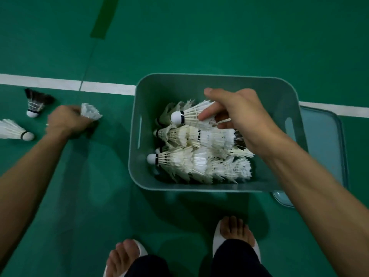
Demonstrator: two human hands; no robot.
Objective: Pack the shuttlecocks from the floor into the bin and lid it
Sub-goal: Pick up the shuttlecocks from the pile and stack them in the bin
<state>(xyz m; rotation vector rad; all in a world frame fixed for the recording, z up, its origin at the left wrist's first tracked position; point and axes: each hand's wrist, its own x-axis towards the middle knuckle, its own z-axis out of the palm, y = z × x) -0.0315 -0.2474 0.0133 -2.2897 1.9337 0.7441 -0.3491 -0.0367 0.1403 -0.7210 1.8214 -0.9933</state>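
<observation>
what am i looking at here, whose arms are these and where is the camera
There is no machine here. A person wears one camera on the head, looking down, so the arms and the feet are their own. The left hand grips a white shuttlecock down by the green floor. The right hand holds a second shuttlecock by its feathers over the bin, which already holds a pile of white ones. Two more lie on the floor at the left: a black shuttlecock and a loose white one. The lid lies on the floor to the right, partly hidden by the bin.
</observation>
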